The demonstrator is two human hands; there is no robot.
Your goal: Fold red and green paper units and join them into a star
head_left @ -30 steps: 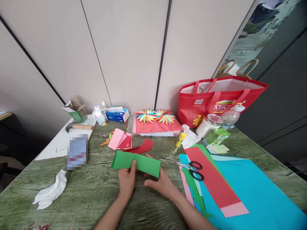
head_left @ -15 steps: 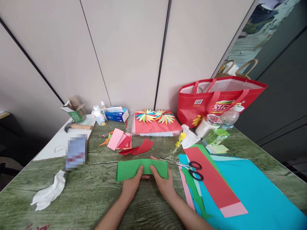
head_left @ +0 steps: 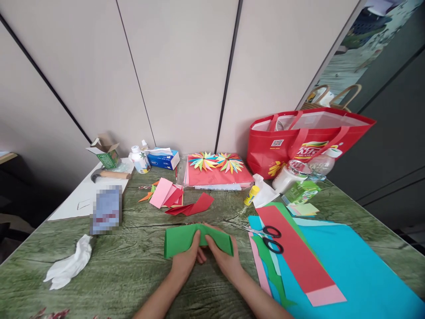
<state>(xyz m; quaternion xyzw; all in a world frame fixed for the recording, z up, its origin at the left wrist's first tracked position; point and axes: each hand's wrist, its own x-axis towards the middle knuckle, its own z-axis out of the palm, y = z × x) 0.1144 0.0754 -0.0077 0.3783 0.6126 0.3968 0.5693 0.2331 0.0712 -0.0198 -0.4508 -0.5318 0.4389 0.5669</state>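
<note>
Both hands grip a folded sheet of green paper (head_left: 179, 241) held just above the table in front of me. My left hand (head_left: 186, 257) has its thumb pressed on the paper's near face left of the middle, its fingers behind and below. On the other side, my right hand (head_left: 223, 252) presses its thumb near the middle too, fingers mostly hidden behind the sheet. The paper bows upward between the thumbs and its ends slope down. Beyond it lie folded red paper pieces (head_left: 199, 204) and pink folded paper (head_left: 161, 193).
Right of my hands, black-handled scissors (head_left: 272, 239) rest on red paper strips (head_left: 295, 248) and blue sheets (head_left: 358, 261). A glue stick (head_left: 251, 195), a red bag (head_left: 275, 150), a tissue box (head_left: 163, 159) and paper stars (head_left: 203, 161) stand farther back. Crumpled tissue (head_left: 69, 263) lies left.
The green paper has bent more, its middle arching and its right end tipping down. Both hands still hold it. The whole view has shifted slightly.
</note>
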